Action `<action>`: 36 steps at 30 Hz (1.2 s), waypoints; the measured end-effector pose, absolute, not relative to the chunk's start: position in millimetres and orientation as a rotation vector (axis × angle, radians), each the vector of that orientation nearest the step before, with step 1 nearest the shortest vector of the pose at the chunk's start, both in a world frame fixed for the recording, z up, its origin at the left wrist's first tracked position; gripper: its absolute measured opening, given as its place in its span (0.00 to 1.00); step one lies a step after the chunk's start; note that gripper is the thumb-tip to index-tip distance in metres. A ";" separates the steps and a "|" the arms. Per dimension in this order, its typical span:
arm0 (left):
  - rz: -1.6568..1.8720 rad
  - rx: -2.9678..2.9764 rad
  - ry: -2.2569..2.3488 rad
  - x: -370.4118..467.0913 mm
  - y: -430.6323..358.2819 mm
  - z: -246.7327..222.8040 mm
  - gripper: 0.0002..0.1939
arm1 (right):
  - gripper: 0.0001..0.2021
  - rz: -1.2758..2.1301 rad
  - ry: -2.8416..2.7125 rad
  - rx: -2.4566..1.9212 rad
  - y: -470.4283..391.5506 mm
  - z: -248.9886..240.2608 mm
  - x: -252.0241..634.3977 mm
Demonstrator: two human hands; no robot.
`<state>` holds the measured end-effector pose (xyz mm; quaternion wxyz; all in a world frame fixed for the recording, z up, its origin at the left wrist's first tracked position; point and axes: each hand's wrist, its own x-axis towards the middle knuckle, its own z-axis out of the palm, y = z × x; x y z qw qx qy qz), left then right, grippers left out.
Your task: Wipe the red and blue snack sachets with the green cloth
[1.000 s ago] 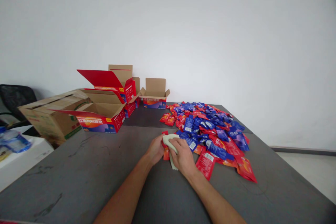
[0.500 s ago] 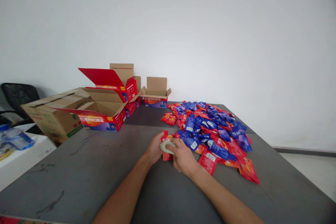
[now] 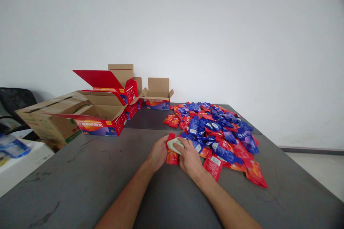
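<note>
Near the middle of the dark table, my left hand (image 3: 158, 153) is closed on the left edge of a red pouch (image 3: 172, 157). A pale cloth (image 3: 176, 144) lies over the pouch's upper part, pressed there by my right hand (image 3: 190, 159), whose fingers are closed on it. Just beyond and to the right of my right hand spreads a heap of red and blue pouches (image 3: 215, 125). One red pouch with a white label (image 3: 213, 165) lies right beside my right wrist.
Open red and blue boxes stand at the left (image 3: 98, 128) and back centre (image 3: 158, 104) of the table (image 3: 88, 179). Farther left are a large brown carton (image 3: 53, 125), a black chair (image 3: 17, 100) and a blue-tinted bottle (image 3: 14, 146) on a white surface.
The cloth and my right hand have shifted slightly up and right over the pouch, showing more of its lower part. The view has turned a little to the right.
</note>
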<state>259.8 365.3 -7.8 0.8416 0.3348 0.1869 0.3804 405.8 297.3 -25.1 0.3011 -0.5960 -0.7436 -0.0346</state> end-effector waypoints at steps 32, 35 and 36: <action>1.017 0.659 0.583 274.9 366.0 -33.4 0.21 | 0.20 0.027 -1.861 -1.439 281.9 -27.1 389.6; 0.936 0.648 0.594 273.5 363.5 -29.3 0.20 | 0.19 -0.052 -1.823 -1.545 283.7 -28.3 396.8; 0.926 0.660 0.599 272.9 362.7 -29.1 0.20 | 0.20 -0.077 -1.797 -1.580 284.8 -29.1 400.6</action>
